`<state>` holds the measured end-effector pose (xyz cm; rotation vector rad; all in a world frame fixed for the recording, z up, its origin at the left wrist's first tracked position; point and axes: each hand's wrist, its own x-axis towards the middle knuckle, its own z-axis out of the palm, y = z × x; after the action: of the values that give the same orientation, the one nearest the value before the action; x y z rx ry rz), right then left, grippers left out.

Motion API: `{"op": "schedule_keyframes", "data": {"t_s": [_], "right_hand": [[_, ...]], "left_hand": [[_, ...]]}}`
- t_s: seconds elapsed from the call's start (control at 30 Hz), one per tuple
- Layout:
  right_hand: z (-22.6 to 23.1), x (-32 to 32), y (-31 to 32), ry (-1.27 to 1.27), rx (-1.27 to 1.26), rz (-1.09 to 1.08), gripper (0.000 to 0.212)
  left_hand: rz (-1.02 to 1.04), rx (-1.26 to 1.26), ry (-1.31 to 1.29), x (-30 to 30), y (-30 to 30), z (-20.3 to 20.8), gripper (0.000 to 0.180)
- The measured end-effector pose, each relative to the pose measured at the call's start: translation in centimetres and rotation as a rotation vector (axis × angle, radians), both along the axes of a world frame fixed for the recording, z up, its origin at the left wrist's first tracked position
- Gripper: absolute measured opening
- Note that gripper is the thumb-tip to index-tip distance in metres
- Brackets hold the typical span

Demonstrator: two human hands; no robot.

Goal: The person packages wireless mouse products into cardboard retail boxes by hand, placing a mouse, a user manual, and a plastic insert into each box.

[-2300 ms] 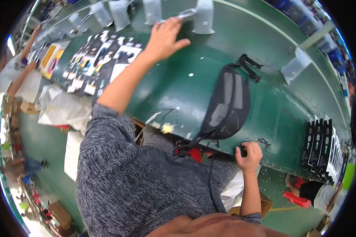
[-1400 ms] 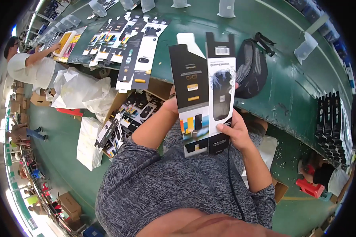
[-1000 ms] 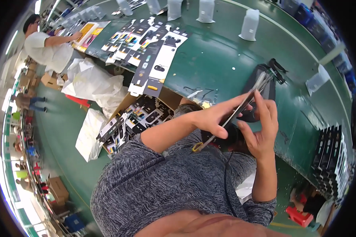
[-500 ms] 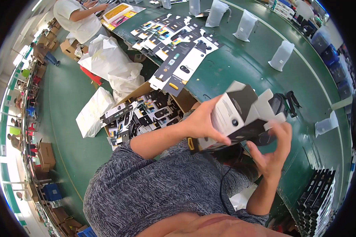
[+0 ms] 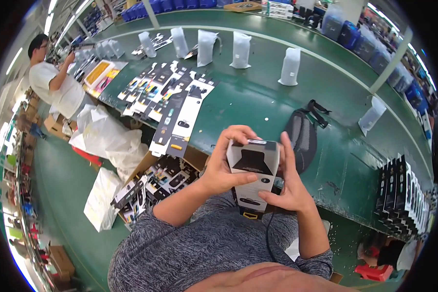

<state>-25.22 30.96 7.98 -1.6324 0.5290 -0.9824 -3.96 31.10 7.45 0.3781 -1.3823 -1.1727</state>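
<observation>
A black-and-white carton (image 5: 252, 191) is held in front of my body, between my two hands. My left hand (image 5: 223, 171) wraps round its left side, thumb across the printed face and fingers over the far top edge. On the opposite side, my right hand (image 5: 293, 189) grips with its thumb low on the face; some of its fingers are hidden behind the carton. The carton's upper end shows a dark panel bordered in white, and no flaps stick out there. Flat printed carton blanks (image 5: 184, 113) lie overlapped on the green table, left of my hands.
Below the blanks, an open cardboard box (image 5: 195, 159) holds more blanks. A dark mesh bag (image 5: 301, 138) lies right of my hands. Black-and-white cartons (image 5: 399, 194) are stacked at the table's right. Wrapped white packages (image 5: 242, 50) stand along the far side. A person (image 5: 58, 85) stands far left.
The carton has turned more upright and come left, and its open end flaps have been folded in. My right hand has closed onto its side. The view has shifted toward the table's far side.
</observation>
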Motion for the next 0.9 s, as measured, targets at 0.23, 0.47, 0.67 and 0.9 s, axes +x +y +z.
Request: {"op": "schedule_keyframes", "data": {"t_s": [0.23, 0.47, 0.67, 0.9], "right_hand": [[2.7, -0.7, -1.2, 0.001, -0.702, -0.214, 0.071], [2.2, 0.6, 0.8, -0.117, -0.568, -0.277, 0.044], [1.7, 0.5, 2.7, -0.13, -0.554, -0.325, 0.041], [0.5, 0.7, 4.2, -0.11, -0.702, -0.431, 0.028]], "left_hand": [[0.207, -0.273, -0.207, -0.8, -0.6, 1.9, 0.062], [0.267, -0.5, -0.564, 0.0, 0.5, 3.3, 0.074], [0.122, -0.415, -0.582, -0.6, 2.7, 5.5, 0.044], [0.302, -0.812, -0.619, -2.1, 4.1, 5.3, 0.037]]}}
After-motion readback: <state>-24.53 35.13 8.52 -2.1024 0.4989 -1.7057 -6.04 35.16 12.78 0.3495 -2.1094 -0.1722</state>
